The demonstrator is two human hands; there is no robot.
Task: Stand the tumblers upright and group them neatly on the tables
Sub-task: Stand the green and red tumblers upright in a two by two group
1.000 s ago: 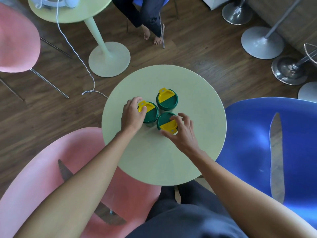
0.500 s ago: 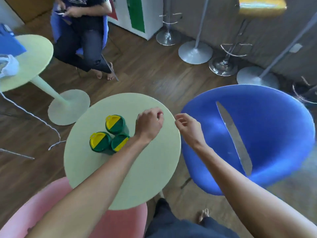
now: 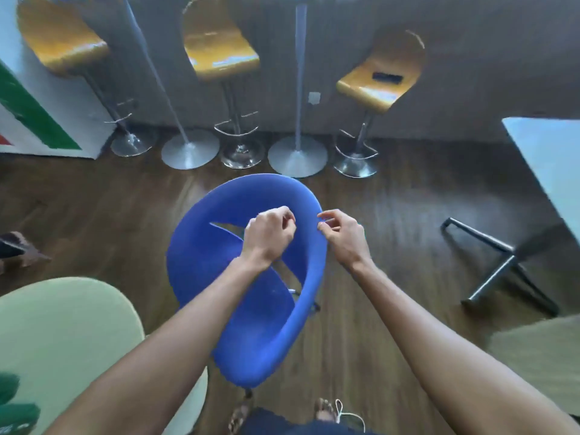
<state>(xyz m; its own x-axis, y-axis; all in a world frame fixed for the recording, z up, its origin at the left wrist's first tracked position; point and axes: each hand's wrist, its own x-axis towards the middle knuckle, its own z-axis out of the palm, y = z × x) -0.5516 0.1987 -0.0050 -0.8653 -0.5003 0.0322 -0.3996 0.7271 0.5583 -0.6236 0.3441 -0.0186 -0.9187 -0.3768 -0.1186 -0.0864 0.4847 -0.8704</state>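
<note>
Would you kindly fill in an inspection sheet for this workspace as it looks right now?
Surface: pale green round table at lower left, its visible top bare apart from the tumblers at the edge.
Job's things: green tumblers only partly in view at the lower left corner; blurred, cannot tell if upright.
Clutter: dark flat object on the right-hand yellow stool.
Grippers: left hand and right hand both loosely curled, holding nothing, above the blue chair.
Cables: thin white cord by the feet.
Surroundings: wooden floor, grey table at right.
</note>
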